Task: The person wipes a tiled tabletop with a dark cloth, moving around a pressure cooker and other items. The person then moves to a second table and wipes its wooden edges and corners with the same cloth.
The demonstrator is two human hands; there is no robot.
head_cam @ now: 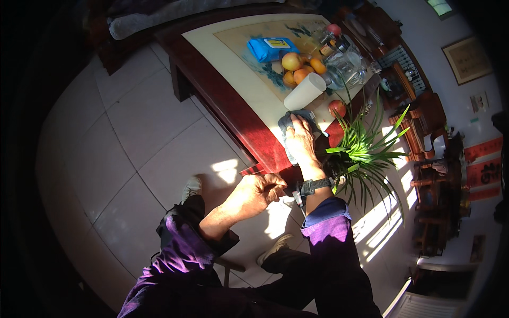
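My right hand [300,139] lies on a grey cloth [287,124] at the near corner of a dark red wooden table [232,115], its fingers spread over the bunched fabric. A black strap circles that wrist. My left hand [254,194] hangs just off the table's near edge, fingers curled towards the thumb; whether anything small is between them I cannot tell. Just beyond the cloth, a white cylinder [303,93] lies tilted against a bowl of fruit. A red apple-like fruit [337,108] sits to the right of the cylinder.
A blue wipes pack [267,51], oranges and an apple [292,61], and a clear glass jug [346,67] stand farther back. A spiky green plant [356,147] reaches close to my right forearm. A wooden stool [228,265] is between my legs. Wooden chairs [421,115] line the right side.
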